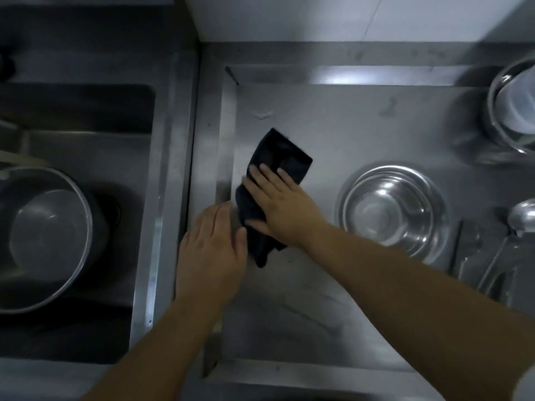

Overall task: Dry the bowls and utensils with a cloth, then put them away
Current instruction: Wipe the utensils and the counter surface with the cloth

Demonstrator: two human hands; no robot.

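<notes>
Steel is filling nearly the whole frame, and I am looking straight down on my two bare arms coming in from the bottom edge. Nearest, my left hand [212, 247] is lying flat on the tabletop [304, 308] at lower centre, its fingers straight and pressed together, with the thumb edge touching the lower end of the black cloth [278, 157]. Just above it, my right hand [282, 206] is pressing down on the middle of that cloth, fingers straight and slightly spread, the tips resting on the fabric. The cloth is lying crumpled on the tabletop at the centre of the frame, running from the left thumb up toward the upper right.

At centre right, a shiny steel bowl [393, 206] is sitting on the tabletop, well apart from the cloth. Further right, at the frame's edge, a ladle [522, 215] is resting beside some blurred utensils I cannot make out.

At the left, a large steel basin [46, 238] is sitting inside the sink [86, 117]. In the upper right corner, a steel pot [509, 111] is standing with something pale inside it; I cannot tell what. A white wall [347, 15] is running along the top.
</notes>
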